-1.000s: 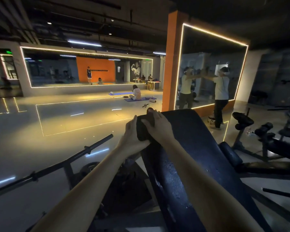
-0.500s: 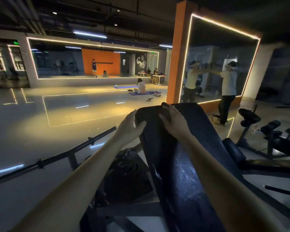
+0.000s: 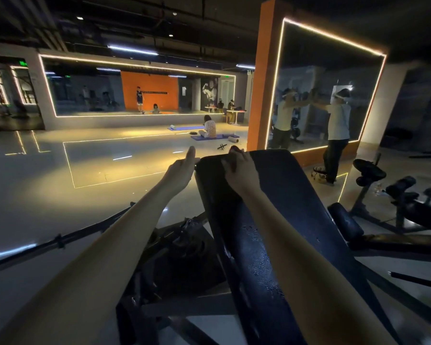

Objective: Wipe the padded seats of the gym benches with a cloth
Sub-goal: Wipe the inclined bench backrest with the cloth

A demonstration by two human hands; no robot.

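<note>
Hands at the upper end of an inclined bench, seen from the wearer's head. The black backrest pad (image 3: pixel 284 207) rises from the lower centre of the view to a rounded top edge near mid-frame, and both bare forearms reach along it. The left hand (image 3: pixel 182 168) lies beside the pad's upper left corner, fingers straight and together, thumb stretched toward the corner and touching it or nearly so; it holds nothing. The right hand (image 3: pixel 239 173) rests on the pad just below the top edge, its fingers bent onto the edge. The cloth cannot be made out against the dark vinyl, so it is not possible to tell whether this hand grips it or merely presses on the pad; if present, it most likely lies under that palm. Fine wet speckles (image 3: pixel 259 265) glint on the lower stretch of the pad. A barbell (image 3: pixel 60 241) crosses the floor at lower left, and a neighbouring bench (image 3: pixel 408 192) stands well apart at right. The step in hand appears to be wiping the top of the backrest, early to midway in the work on this bench. The next move calls for a firm downward stroke along the pad's length, with the left hand steadying the corner, so that the speckled lower surface is covered.
</note>
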